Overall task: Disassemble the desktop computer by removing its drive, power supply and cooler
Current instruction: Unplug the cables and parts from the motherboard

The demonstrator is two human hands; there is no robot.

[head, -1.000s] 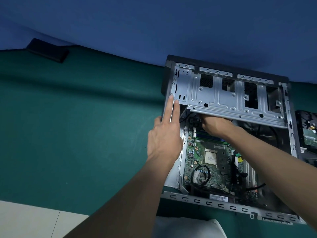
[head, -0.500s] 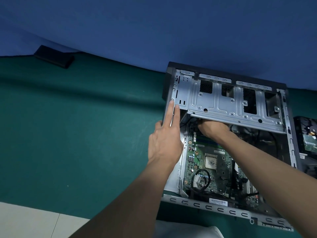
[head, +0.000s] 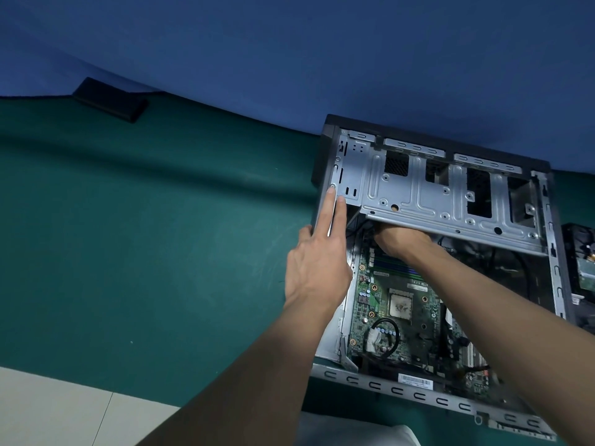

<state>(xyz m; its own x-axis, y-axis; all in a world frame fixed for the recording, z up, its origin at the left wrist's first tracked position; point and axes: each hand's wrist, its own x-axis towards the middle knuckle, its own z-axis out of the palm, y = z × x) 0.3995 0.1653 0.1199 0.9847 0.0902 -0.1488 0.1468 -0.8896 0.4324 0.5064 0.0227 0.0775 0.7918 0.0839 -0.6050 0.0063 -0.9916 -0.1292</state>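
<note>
Grey steel desktop computer case (head: 418,395), side panel off, lies flat on the green cloth-covered table (head: 161,236), in the right half of the view, its far end against the blue fabric backdrop (head: 289,59). Inside it we see the green motherboard (head: 380,320) with a bare square silver processor (head: 400,305) on it. A silver perforated sheet-metal drive cage (head: 418,191) spans the far end of the case.

Left hand (head: 317,268): open. Index and middle fingers (head: 328,210) lie straight and together along the case's left rim, tips up by the cage's corner. The thumb sits on the outer side of the wall. It holds nothing.

Right hand (head: 402,241): reaches in under the near edge of the drive cage, above the memory slots. Only its back and wrist show. The fingers are hidden by the metal, so we cannot tell whether they grip anything.

Against the frames half a second and one second back: both hands keep their places relative to the case, left fingers on the same rim, right hand still under the cage. The whole scene sits a little lower in view.

Outward: a dark component with a green board (head: 584,268) lies just beside the case's right wall, cut off by the frame edge. A flat black rectangular object (head: 111,99) lies well apart, far left, at the backdrop's foot.
</note>
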